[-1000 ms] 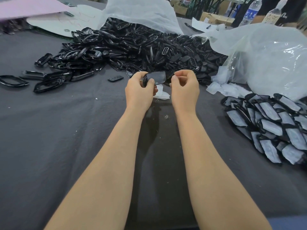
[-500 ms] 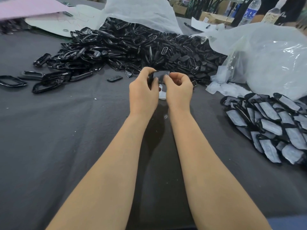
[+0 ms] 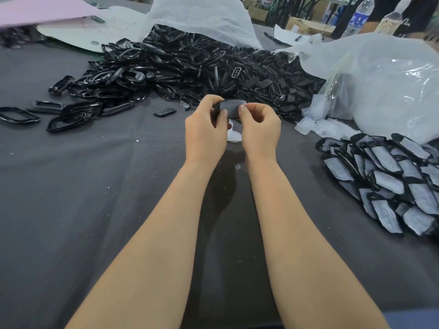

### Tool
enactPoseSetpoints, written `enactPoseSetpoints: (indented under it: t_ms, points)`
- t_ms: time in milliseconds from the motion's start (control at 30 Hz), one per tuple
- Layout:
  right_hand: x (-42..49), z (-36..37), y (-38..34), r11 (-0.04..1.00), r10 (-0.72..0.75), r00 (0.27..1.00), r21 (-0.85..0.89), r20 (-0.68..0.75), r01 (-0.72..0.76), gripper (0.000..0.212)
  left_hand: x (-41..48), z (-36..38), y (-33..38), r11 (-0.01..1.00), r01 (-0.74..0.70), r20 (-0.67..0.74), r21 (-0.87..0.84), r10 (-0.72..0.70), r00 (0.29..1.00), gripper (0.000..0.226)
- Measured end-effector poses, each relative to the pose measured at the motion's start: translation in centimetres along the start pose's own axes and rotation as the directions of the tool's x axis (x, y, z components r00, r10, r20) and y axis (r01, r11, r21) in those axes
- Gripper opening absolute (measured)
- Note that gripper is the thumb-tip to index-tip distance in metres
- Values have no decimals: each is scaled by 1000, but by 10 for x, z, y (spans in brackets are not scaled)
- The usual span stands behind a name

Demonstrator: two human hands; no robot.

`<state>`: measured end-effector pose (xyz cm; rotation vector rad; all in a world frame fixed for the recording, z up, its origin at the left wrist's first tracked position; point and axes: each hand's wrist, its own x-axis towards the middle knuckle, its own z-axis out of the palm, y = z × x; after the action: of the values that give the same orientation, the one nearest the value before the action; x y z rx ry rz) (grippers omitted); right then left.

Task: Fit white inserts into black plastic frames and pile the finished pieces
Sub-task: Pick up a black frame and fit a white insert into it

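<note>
Two bare forearms, uncovered right down to the bottom edge. Left hand (image 3: pixel 205 136) and right hand (image 3: pixel 260 131) bare too. Thumbnails (image 3: pixel 242 109) short, natural-looking. Blue-grey strip (image 3: pixel 413 320) in the bottom right corner, possibly clothing, cannot tell.

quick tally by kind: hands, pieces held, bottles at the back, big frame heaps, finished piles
hands: 2, left hand and right hand
held piece: 1
bottles: 2
big heap of black frames: 1
pile of finished pieces: 1
total: 7
</note>
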<state>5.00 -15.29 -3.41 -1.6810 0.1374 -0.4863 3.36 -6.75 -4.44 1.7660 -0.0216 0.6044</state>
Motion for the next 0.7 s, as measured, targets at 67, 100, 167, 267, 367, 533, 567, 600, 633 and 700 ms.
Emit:
enactPoseSetpoints:
  t_ms: [67,100,167,267,367,533,567,600,633,700]
  points:
    - [2,-1,1,999,30,1000,18,-7,-30,12,0,0,0,1000,3,19,11,-3,1000,16]
    - [3,-1,2,998,50,999,33,-10,-50,14,1,0,0,1000,5,23,18,-5,1000,16]
    - [6,-2,2,989,115,993,93,16,-116,12,2,-1,0,1000,16,31,24,-17,999,19]
    - [10,-5,1,936,222,965,247,139,-251,10,3,-2,0,999,44,47,16,-45,998,21]
    - [12,-10,-1,852,291,919,365,268,-376,7,5,-3,0,996,87,65,-21,-85,994,23]
    - [12,-14,-1,742,357,867,458,349,-490,18,7,-2,-2,982,175,104,-74,-166,981,24]
    - [12,-14,-1,778,350,878,421,326,-466,16,6,-1,-2,981,184,110,-68,-175,978,25]
    - [13,-13,0,841,331,899,342,287,-419,14,6,-1,-2,981,187,112,-49,-181,977,27]
    - [13,-12,1,906,299,923,232,242,-354,14,6,-1,-2,982,185,110,-22,-182,977,28]
    - [12,-9,3,966,230,956,72,182,-247,16,5,-1,-2,984,175,102,27,-176,979,29]
